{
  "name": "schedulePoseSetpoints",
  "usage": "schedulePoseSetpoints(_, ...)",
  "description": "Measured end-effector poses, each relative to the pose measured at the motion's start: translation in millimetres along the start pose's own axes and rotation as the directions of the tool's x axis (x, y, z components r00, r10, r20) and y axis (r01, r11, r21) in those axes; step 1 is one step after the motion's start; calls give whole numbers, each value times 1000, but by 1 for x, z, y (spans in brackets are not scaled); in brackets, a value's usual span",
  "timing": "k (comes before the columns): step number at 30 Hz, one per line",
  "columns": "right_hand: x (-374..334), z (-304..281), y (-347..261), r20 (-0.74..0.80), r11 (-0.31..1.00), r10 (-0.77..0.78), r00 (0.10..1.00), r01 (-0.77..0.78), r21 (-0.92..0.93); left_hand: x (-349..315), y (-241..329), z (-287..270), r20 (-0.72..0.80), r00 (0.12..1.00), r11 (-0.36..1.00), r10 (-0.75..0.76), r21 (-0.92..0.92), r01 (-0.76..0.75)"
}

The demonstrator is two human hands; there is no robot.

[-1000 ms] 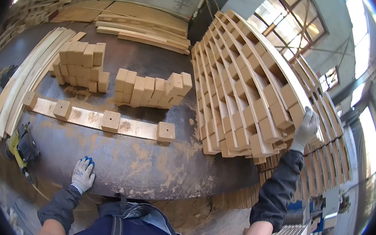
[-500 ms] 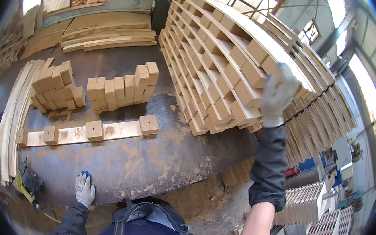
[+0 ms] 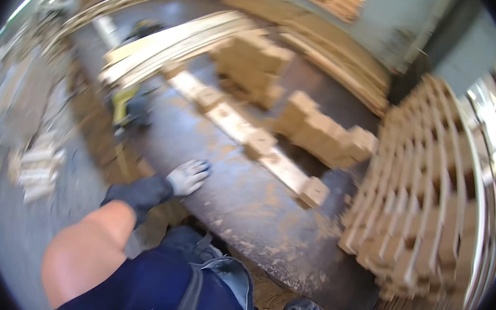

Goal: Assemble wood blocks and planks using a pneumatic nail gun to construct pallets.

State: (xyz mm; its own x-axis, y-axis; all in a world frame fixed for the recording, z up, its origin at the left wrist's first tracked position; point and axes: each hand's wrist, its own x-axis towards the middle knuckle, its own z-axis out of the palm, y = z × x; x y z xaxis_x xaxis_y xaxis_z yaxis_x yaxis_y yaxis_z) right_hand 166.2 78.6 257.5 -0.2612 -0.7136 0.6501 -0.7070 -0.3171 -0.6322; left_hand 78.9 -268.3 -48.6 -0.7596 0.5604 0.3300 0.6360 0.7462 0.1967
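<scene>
My left hand (image 3: 189, 176), in a whitish glove with blue fingertips, lies on the near edge of the dark tabletop (image 3: 227, 194). Its fingers are stretched out and nothing is in them. Ahead of it, a pale wooden strip (image 3: 227, 122) runs diagonally with wood blocks (image 3: 259, 143) spaced along it. A yellow-and-black power tool (image 3: 123, 107) rests near the table's left end, closest to my left hand. Only the dark sleeve (image 3: 308, 309) of my right arm shows at the lower edge; the right hand is out of sight.
Beyond the strip stand two groups of stacked blocks (image 3: 247, 66), (image 3: 326, 132). Long boards (image 3: 175, 45) lie at the table's left end. A tall stack of pallets (image 3: 421, 199) rises at the right. Wood offcuts (image 3: 37, 166) lie on the floor at left.
The view has swung to the left, blurring the scene. My right hand has come down from the pallet stack and left the picture. My left hand still rests on the table edge.
</scene>
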Motion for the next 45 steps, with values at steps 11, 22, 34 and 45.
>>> schedulePoseSetpoints(11,9,4,69,-159,870,428,890,-453,-196,-31,-12,12,173,967,982,-186,36,183)
schedulePoseSetpoints(22,-138,112,356,-677,401,736,26,-822,404,-27,-23,22,106,981,968,-165,-173,182)
schedulePoseSetpoints(34,-96,129,350,-793,77,452,408,-904,-421,144,-223,-81,-264,883,901,-388,-312,302)
schedulePoseSetpoints(45,-82,130,352,-822,-63,494,283,-931,-359,379,-329,-144,-96,979,930,-181,306,202)
